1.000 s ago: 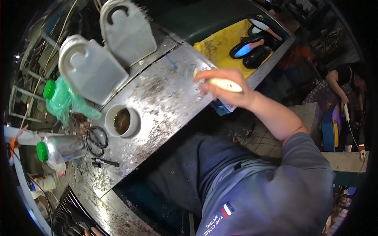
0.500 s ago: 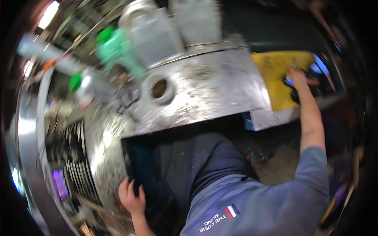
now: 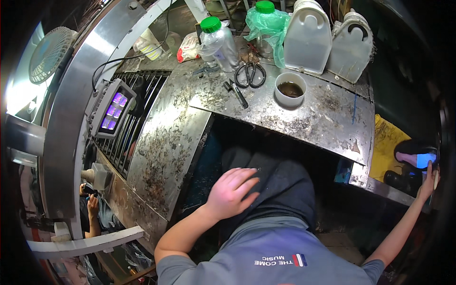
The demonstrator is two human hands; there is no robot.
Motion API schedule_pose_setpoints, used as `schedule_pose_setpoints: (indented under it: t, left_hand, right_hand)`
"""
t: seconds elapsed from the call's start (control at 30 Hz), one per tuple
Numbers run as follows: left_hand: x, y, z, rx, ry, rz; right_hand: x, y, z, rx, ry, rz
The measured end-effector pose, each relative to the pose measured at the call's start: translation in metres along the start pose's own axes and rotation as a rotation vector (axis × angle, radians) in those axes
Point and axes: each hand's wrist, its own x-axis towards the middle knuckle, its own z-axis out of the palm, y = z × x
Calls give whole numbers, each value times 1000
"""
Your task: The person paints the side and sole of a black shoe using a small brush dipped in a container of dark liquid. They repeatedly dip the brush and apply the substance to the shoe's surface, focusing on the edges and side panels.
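My left hand is raised over my dark trousers, its fingers loosely apart and nothing in them. Out at the far right, my right hand is beside a black shoe, with a fingertip close to its sole, which is partly lit blue. A thin pale thing shows along that hand's fingers; its kind is unclear. Close by is a second black item, perhaps the other shoe. Both lie on a yellow sheet.
On the stained metal bench stand a white cup of dark liquid, black-handled scissors, a black marker, green-capped bottles and white plastic jugs. A purple-lit lamp and another person's hand are left.
The view has swung left and sharpened. My left hand has moved from beside the left metal panel to over my lap. My right hand has gone to the shoe's outer side.
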Motion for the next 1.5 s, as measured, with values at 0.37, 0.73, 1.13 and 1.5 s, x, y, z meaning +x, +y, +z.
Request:
schedule_pose_setpoints:
  t: [0.37, 0.73, 1.13, 1.5]
  left_hand:
    - [83, 16, -25, -681, -352, 235]
    - [-69, -34, 26, -1699, -366, -471]
    - [-144, -53, 58, -1853, 18, -497]
    - [-125, -34, 26, -866, 162, -292]
  right_hand:
    - [-155, -463, 149, 1338, -991, 246]
    - [-157, -519, 247, 950, -1069, 192]
    - [-97, -500, 373, -11, -946, -430]
    - [-93, -514, 350, 247, -758, -363]
